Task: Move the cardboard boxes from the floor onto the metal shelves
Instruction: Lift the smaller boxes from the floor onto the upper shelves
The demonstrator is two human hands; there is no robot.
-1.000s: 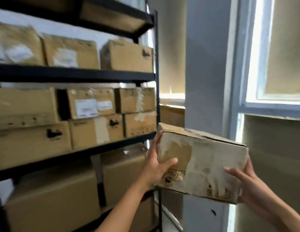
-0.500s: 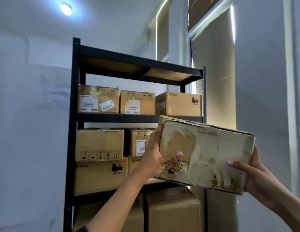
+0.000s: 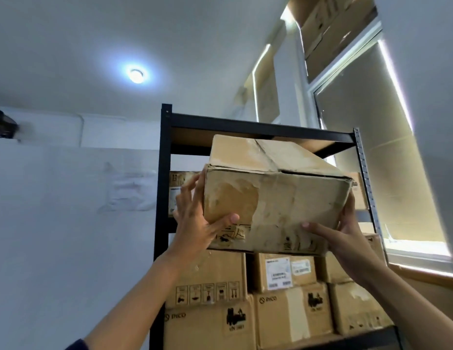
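Cardboard box [image 3: 276, 198], worn and scuffed, is held up in the air in front of the metal shelves [image 3: 166, 173], level with the upper tiers and not resting on any of them. Left hand [image 3: 195, 223] grips its left end, thumb across the front face, fingers behind; right hand [image 3: 344, 238] cradles the lower right corner, thumb on the front, fingers wrapped round the side. Risk: top flap looks split and loose, cardboard is soft, so a squeeze or tilt could buckle it or let it slip from the hold, which is only at the two ends. Raised this high, a corner could catch the top shelf edge [image 3: 258, 128] or the right upright [image 3: 364, 178]. Stacked boxes [image 3: 283, 311] fill the tier below, and more boxes sit behind the held one, so free room looks tight; cannot tell what is on the top tier. Ceiling light [image 3: 136, 75] overhead, window blind [image 3: 372, 160] on the right.
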